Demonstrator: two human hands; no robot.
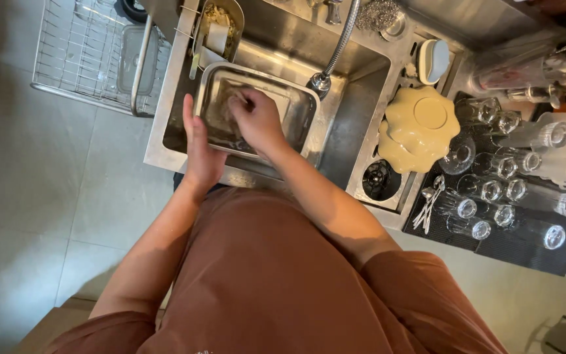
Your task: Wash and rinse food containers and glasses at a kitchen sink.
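Observation:
A rectangular steel tray [302,98] is held tilted over the steel sink [361,111]. My left hand [199,154] grips the tray's left rim, fingers stretched up along its edge. My right hand [257,118] is inside the tray with its fingers closed, pressing on the bottom; whatever it holds is hidden under the fingers. The flexible tap hose [339,49] hangs down to the tray's right corner.
Pale yellow flower-shaped plates [420,128] lie upside down right of the sink. Several glasses [492,190] and spoons [429,203] rest on a dark mat [512,246]. A wire rack [86,52] holds a clear container at the left. A sponge holder [217,29] hangs at the sink's back.

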